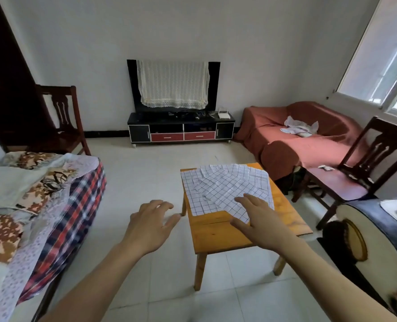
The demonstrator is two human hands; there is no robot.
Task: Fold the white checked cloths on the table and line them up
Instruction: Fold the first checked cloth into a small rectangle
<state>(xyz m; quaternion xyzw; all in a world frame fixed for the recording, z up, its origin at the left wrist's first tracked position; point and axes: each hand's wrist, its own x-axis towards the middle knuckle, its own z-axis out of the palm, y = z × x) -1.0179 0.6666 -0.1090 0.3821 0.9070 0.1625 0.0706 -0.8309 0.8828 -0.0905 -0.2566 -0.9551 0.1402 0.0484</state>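
Both hands spread-fingered: right hand over the crumpled checked cloths on the table, left hand beside it; overlapping cloths uncountable.

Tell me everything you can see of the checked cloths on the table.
The cloths are white with a thin dark grid, thin and creased. Several lie overlapping, unfolded and fanned out, over the far half of the small wooden table; one edge hangs over its left side. The right hand is over their near edge, fingers spread; the left hand is clear of them.
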